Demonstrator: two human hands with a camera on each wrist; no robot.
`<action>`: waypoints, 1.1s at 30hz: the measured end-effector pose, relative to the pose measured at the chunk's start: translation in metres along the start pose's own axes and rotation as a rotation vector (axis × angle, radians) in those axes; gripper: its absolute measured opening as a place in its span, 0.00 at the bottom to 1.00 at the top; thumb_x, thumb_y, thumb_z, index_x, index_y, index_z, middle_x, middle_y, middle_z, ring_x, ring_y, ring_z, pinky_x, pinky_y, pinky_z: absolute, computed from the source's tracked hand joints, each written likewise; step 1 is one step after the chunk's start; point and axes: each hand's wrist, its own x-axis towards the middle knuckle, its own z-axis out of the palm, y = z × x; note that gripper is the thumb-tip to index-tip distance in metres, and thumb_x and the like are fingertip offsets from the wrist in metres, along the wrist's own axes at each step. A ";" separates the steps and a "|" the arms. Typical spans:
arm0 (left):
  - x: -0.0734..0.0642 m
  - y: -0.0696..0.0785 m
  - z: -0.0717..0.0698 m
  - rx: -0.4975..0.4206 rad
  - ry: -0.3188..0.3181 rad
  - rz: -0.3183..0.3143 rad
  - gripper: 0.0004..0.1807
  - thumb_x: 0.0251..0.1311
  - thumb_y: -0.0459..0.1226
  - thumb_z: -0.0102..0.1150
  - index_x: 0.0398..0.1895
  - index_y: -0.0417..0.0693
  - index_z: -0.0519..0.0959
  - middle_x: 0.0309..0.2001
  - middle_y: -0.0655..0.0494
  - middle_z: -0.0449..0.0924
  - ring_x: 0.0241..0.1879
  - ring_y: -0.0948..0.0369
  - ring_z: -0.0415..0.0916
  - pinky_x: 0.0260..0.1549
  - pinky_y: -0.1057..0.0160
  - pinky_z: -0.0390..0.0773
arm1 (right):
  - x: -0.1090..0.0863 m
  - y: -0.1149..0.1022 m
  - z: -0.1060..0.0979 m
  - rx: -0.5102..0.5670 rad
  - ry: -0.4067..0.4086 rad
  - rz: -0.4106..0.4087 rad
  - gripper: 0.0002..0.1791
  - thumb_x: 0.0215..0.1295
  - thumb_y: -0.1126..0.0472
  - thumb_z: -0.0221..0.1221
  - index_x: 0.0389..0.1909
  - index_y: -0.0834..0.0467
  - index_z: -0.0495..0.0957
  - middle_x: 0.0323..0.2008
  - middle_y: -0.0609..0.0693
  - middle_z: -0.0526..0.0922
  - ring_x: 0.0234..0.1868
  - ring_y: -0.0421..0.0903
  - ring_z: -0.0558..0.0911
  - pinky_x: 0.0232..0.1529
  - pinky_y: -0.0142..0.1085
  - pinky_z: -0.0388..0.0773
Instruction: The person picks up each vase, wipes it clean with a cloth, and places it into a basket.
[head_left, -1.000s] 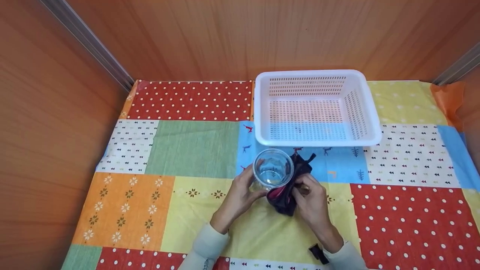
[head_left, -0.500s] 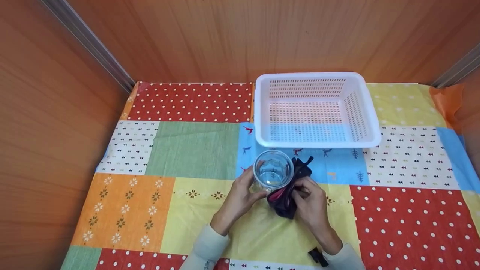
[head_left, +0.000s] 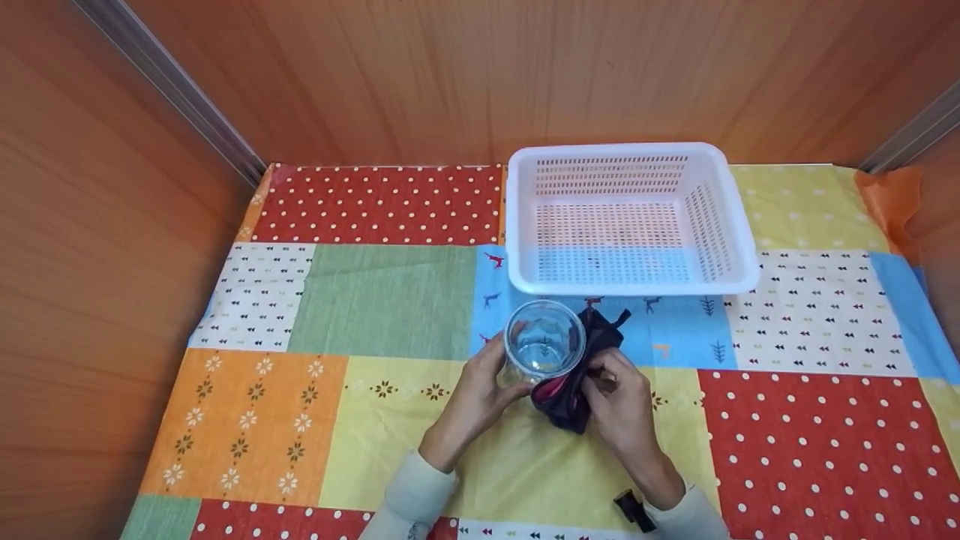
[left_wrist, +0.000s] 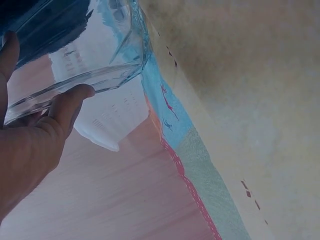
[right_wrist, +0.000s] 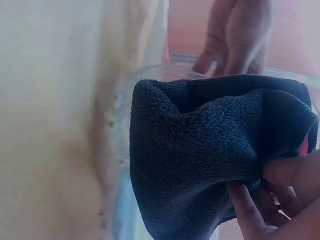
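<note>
A clear glass jar [head_left: 544, 341] with a round open mouth is gripped by my left hand [head_left: 478, 394], thumb and fingers curled around its left side. In the left wrist view the thumb lies along the rim edge of the jar [left_wrist: 107, 70]. My right hand [head_left: 624, 397] pinches a dark cloth [head_left: 568, 409] with some pink showing in its folds. The cloth [right_wrist: 195, 145] looks like fluffy towelling in the right wrist view, bunched and laid against the jar's right side. Part of the jar is hidden behind it.
Just beyond the jar stands a white perforated plastic basket [head_left: 634, 289]. A patchwork tablecloth [head_left: 390, 300] covers the table, with wood-grain panels [head_left: 450, 75] at the back and sides. A small black clip-like piece [head_left: 634, 511] shows beside the right sleeve.
Both hands keep their hold on the jar and the cloth. The cloth shifts only slightly against the jar's side, and the whole view drifts a little.
</note>
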 end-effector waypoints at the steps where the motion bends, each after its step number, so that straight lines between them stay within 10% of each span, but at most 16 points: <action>1: 0.000 0.000 0.000 0.000 0.000 0.000 0.47 0.55 0.27 0.77 0.79 0.41 0.66 0.74 0.42 0.72 0.75 0.47 0.68 0.71 0.49 0.73 | -0.001 0.003 0.000 -0.002 -0.006 0.013 0.13 0.60 0.84 0.63 0.31 0.63 0.79 0.37 0.56 0.81 0.44 0.34 0.82 0.41 0.27 0.85; 9: -0.001 0.000 0.000 0.036 0.001 -0.017 0.48 0.52 0.29 0.79 0.78 0.38 0.66 0.73 0.41 0.73 0.74 0.47 0.69 0.71 0.49 0.74 | -0.006 0.023 0.001 -0.105 -0.026 0.053 0.14 0.58 0.84 0.63 0.31 0.62 0.78 0.36 0.51 0.81 0.44 0.48 0.85 0.41 0.33 0.88; 22: 0.001 0.003 0.000 0.030 -0.001 -0.014 0.47 0.55 0.26 0.77 0.79 0.41 0.67 0.75 0.43 0.72 0.75 0.47 0.68 0.71 0.48 0.73 | 0.004 -0.008 -0.002 0.041 -0.009 0.040 0.11 0.62 0.83 0.62 0.33 0.64 0.82 0.38 0.53 0.82 0.46 0.35 0.83 0.44 0.27 0.86; 33: 0.000 0.002 0.000 0.031 -0.008 -0.017 0.47 0.55 0.30 0.78 0.79 0.40 0.66 0.74 0.40 0.71 0.74 0.47 0.69 0.72 0.48 0.72 | -0.003 0.017 -0.002 -0.055 -0.052 0.099 0.12 0.61 0.83 0.63 0.32 0.63 0.78 0.37 0.52 0.80 0.44 0.44 0.83 0.42 0.31 0.87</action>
